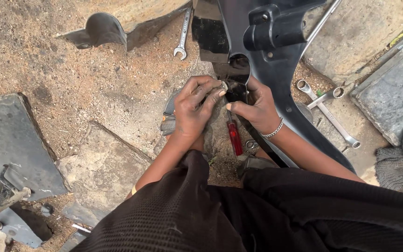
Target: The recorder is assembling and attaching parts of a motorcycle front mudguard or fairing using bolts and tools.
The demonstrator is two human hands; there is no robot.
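Red-handled screwdriver [233, 135] is pinched by the right hand [253, 109]; the left hand [193, 109], closed, steadies the small fastener [224, 86] against the glossy black moulded panel [276, 70]; square alignment is advised.

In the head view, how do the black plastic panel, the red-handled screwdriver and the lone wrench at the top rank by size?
1. Black plastic panel, by far the largest.
2. Wrench at the top.
3. Red-handled screwdriver.
The last two look nearly alike, and the right hand hides part of the screwdriver, so their order is unsure.
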